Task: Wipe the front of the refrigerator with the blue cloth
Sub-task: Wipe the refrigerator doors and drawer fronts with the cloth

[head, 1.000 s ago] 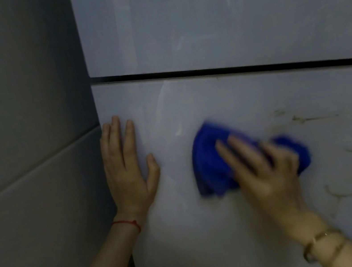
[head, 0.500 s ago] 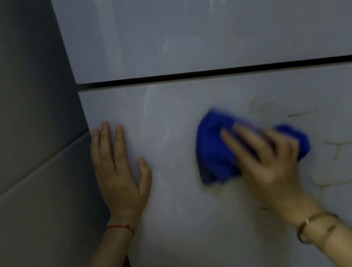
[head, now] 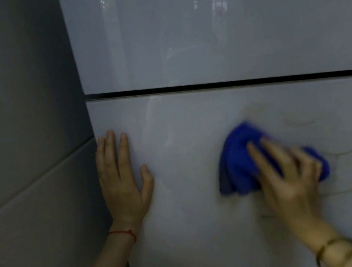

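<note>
While wiping: right hand [head: 288,174] presses blue cloth [head: 239,164] on the refrigerator [head: 205,198] lower door.
Left hand [head: 120,181]: flat, empty, at left edge.
Next: brown streaks [head: 340,192] remain at right; likely target.

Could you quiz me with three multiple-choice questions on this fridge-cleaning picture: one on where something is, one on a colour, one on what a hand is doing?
1. Where does the cloth lie?
A. on the upper door
B. on the lower door, below the black gap
C. on the grey wall

2. What colour is the string on the left wrist?
A. red
B. green
C. white

3. How is the left hand?
A. gripping the cloth
B. clenched in a fist
C. open, flat against the door

Answers:
B, the blue cloth sits under the black gap on the lower door.
A, the string is red.
C, the left hand lies spread flat; the right hand presses the cloth.
</note>
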{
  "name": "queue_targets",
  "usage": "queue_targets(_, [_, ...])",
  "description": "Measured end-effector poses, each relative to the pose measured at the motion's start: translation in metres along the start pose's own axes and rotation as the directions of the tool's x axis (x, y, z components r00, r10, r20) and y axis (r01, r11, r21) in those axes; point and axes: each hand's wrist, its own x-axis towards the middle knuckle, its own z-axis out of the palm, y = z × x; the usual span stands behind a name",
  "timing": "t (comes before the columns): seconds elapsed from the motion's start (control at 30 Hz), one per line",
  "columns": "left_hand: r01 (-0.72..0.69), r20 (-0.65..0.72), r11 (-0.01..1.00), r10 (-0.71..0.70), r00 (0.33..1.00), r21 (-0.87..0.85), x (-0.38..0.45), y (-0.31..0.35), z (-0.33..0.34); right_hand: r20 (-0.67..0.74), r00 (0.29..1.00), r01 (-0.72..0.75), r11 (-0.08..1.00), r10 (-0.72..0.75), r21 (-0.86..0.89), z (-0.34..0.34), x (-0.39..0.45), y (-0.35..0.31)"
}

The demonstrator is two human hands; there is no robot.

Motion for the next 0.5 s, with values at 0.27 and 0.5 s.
queue_targets(0.27, [0.004,0.018,1.0,-0.004,1.0,-0.009,0.0,0.001,-0.001,-0.094,0.991,0.097,0.994,-0.092,0.053,0.022,0.033,-0.034])
queue_targets(0.5, [0.004,0.009,1.0,-0.004,1.0,-0.005,0.001,0.0,-0.001,0.068,0.938,0.338,0.941,-0.339,0.032,0.002,0.001,-0.006])
